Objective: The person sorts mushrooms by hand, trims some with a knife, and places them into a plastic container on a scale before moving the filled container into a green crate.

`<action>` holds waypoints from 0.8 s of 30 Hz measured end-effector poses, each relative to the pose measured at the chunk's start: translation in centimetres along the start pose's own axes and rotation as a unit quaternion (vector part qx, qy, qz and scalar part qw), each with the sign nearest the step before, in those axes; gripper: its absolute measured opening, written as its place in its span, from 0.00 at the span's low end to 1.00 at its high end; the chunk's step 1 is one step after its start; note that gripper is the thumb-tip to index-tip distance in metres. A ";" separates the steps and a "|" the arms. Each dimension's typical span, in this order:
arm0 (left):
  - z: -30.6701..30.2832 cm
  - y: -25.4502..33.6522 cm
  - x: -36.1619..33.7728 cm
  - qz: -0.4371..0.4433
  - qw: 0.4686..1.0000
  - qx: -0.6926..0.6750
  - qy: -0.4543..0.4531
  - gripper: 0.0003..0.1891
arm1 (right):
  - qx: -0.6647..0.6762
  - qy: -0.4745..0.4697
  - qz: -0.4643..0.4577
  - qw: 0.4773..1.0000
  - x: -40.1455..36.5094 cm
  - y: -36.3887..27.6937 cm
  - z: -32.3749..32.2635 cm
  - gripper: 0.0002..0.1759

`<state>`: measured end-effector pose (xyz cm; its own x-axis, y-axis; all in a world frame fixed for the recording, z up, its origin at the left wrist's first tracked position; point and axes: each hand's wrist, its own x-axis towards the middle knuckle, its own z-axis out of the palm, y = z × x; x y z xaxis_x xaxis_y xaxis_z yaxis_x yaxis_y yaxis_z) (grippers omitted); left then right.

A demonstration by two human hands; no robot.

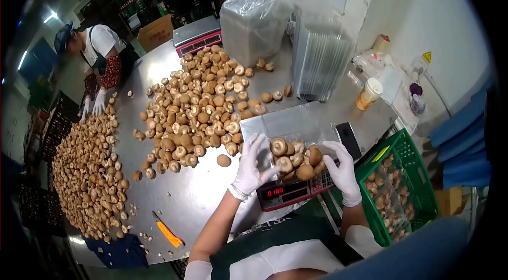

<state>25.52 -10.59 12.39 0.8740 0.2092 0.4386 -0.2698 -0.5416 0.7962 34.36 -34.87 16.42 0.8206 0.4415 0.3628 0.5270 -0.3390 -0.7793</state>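
A heap of brown mushrooms sits on the digital scale, whose red digits seem to read 0180. A clear plastic tray may lie beneath the heap, but I cannot make it out fully. My left hand, in a white glove, is at the heap's left side with fingers spread and nothing in it. On the right side, my gloved right hand curves beside the mushrooms with thumb and fingers apart. Left of the scale, a large pile of loose mushrooms covers the steel table.
Behind the scale stand stacked clear trays and a bagged stack. A paper cup and dark phone are to the right. A green crate holds packed mushrooms. An orange knife lies front left. A co-worker handles another mushroom pile.
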 end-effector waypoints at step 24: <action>5.0 2.9 4.9 0.120 0.963 0.240 -0.035 0.21 | -0.191 -0.128 -0.037 0.972 2.5 3.5 2.2 0.23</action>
<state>31.02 -15.21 14.77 0.8398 -0.0147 0.5426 -0.2633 -0.8852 0.3836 37.73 -33.14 13.52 0.7206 0.6530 0.2331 0.6669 -0.5609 -0.4906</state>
